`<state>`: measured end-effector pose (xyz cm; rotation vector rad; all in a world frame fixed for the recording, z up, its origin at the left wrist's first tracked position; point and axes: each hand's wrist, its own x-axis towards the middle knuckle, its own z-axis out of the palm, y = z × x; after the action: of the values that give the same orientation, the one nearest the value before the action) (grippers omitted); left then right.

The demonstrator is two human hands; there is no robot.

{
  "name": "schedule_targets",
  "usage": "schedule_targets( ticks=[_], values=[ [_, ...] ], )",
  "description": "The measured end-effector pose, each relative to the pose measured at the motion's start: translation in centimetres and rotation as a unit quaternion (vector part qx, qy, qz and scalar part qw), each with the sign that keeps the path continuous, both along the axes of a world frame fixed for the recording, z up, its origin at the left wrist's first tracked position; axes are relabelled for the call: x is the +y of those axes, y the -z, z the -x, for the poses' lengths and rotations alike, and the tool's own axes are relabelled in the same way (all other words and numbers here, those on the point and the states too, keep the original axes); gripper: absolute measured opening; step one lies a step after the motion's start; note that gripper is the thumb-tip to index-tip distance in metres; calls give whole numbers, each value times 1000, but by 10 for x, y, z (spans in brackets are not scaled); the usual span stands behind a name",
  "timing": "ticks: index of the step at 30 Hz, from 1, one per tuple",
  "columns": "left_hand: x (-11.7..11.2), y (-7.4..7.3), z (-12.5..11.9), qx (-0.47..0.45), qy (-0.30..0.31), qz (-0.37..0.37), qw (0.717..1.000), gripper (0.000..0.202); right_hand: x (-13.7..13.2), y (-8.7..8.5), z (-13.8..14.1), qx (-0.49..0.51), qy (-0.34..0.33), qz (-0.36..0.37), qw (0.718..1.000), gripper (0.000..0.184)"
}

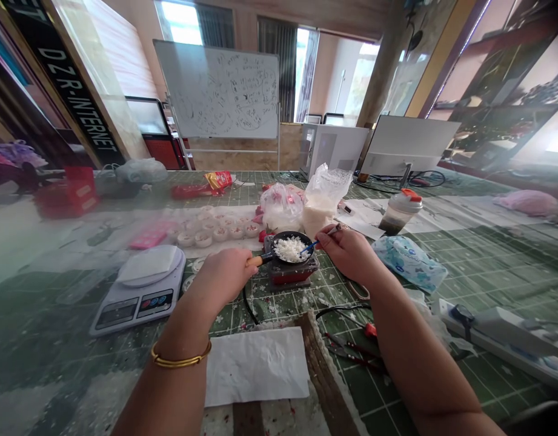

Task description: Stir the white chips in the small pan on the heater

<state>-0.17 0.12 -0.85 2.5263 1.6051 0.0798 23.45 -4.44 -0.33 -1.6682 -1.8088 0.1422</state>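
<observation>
Stirring Gently, Two-Handed

Guide with the left hand (229, 272), closed firmly, and the right hand (346, 249), pinching narrowly. On top of the burner (291, 277), steady the pan (303, 236) by its wooden handle (257, 261), left-handed; draw the white bits (288, 249) inward in short strokes with the right-held blue stick (310, 246).

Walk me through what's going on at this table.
A person's left hand grips the handle of a small black pan. The right hand holds a thin blue stick, its lower end at the white pieces in the pan. The pan sits on a small red-and-dark base; a scale stands to the left.
</observation>
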Motion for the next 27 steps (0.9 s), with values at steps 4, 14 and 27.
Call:
schedule_targets(
  ticks=[4, 14, 27],
  values=[
    [1, 2, 0, 1, -2, -5, 1000, 25, -1, 0, 2, 24, 17, -19, 999, 35],
    [0, 1, 0, -2, -1, -9, 1000, 26, 2, 3, 6, 44, 18, -41, 998, 35],
    [0, 1, 1, -15, 1, -15, 1000, 20, 13, 10, 4, 28, 51, -68, 996, 29]
  ],
)
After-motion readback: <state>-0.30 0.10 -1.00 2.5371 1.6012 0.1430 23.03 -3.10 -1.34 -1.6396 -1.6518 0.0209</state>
